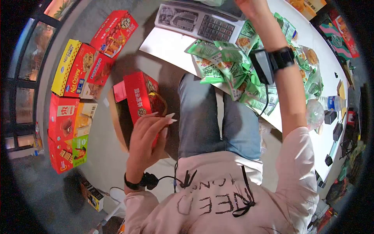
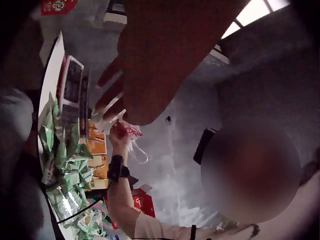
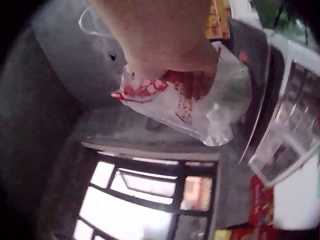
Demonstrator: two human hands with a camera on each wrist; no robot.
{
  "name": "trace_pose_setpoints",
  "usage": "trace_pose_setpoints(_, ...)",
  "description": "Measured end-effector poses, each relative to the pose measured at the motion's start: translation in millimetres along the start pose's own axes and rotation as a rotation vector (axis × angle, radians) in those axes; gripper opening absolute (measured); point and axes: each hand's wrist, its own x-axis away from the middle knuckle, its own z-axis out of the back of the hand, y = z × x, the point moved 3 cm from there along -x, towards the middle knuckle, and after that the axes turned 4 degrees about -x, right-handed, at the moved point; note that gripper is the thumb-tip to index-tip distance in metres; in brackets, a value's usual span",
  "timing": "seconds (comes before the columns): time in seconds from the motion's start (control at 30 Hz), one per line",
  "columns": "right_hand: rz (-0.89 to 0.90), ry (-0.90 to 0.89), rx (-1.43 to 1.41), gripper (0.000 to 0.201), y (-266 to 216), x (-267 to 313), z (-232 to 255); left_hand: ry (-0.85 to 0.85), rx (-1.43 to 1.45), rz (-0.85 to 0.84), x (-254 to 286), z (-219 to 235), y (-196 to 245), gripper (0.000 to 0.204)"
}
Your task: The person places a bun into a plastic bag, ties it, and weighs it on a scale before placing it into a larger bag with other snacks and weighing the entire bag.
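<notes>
At the table's far edge my right hand holds a clear plastic bag with red print. In the right wrist view its fingers curl into the bag; the head view cuts most of the bag off. My left hand is beside my legs, fingers extended, over a red printed box in a brown paper bag. The left wrist view shows those fingers spread and holding nothing. A white scale with a keypad stands near the right hand, with green snack packets heaped beside it.
Red and yellow snack boxes stand in a row on the floor at the left. A plastic bottle and a clear round container are on the white table at the right. A cable runs from the right wrist camera.
</notes>
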Motion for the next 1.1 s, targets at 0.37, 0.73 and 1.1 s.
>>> trace_pose_setpoints(0.37, 0.134, 0.118, 0.328, 0.027, 23.7, -12.0, 83.6, -0.098, 0.095, 0.016, -20.3, -37.6, -8.5, 0.039)
trace_pose_setpoints(0.73, 0.392, -0.373, 1.458, 0.029, 54.3, 46.4, 82.3, -0.005, 0.804, 0.252, -80.3, -82.1, -28.4, 0.025)
trace_pose_setpoints(1.1, 0.455, -0.254, 2.263, 0.051, 82.4, 40.0, 66.9, 0.382, 1.284, 0.624, -173.0, -146.5, -120.6, 0.027)
